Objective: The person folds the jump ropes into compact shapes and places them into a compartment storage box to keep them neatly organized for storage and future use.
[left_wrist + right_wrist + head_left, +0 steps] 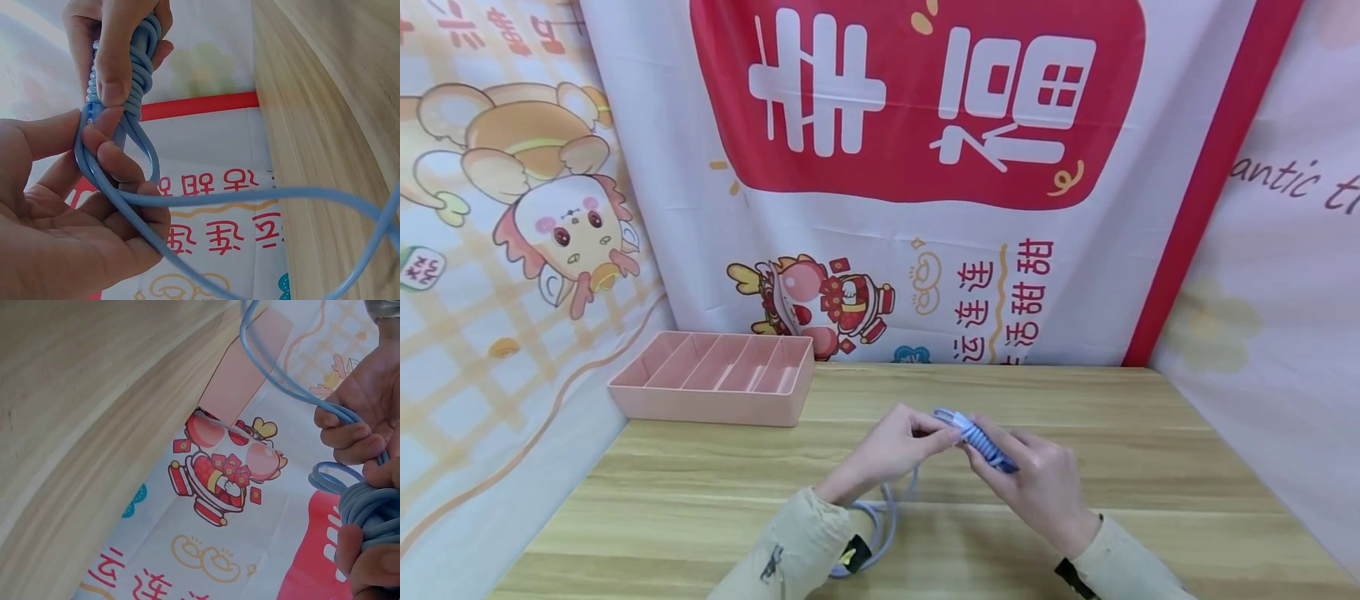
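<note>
A light-blue cord is wound in tight turns into a bundle [988, 448], held over the wooden table. My right hand [1037, 487] grips the wound part, its thumb pressing along the turns in the left wrist view. Just beside it, my left hand [898, 446] pinches the cord at the bundle's end, where loops [150, 153] stick out. Loose cord [300, 192] runs through the curled fingers of the left hand [75, 219]. The slack [887, 529] hangs in loops by the left wrist, partly hidden by the sleeve. What lies inside the windings is hidden.
A pink divided box [707, 406] with several compartments stands at the table's back left. The wooden table [1150, 450] reaches to printed cloth hangings [865, 212] at the back and both sides.
</note>
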The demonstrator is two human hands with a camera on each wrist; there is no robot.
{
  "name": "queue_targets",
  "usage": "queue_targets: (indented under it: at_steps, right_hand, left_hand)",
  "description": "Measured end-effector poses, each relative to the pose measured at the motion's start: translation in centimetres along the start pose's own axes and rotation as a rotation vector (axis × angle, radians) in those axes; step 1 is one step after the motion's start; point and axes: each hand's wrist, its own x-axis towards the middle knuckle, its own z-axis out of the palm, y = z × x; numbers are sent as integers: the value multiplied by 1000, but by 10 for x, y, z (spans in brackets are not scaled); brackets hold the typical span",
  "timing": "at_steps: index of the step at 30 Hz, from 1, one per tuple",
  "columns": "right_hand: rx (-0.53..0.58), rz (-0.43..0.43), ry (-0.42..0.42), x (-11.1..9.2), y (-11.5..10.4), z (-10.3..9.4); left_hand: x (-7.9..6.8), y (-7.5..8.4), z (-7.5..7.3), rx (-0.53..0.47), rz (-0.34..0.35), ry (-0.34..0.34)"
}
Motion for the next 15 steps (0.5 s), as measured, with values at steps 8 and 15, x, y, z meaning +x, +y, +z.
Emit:
queue_targets:
  at_steps: [8, 15]
  right_hand:
    - [290, 221, -16, 2, 0, 1]
    - [529, 499, -79, 10, -17, -9]
  left_hand:
    - [0, 1, 10, -30, 159, 103]
    - [-2, 2, 14, 166, 376, 199]
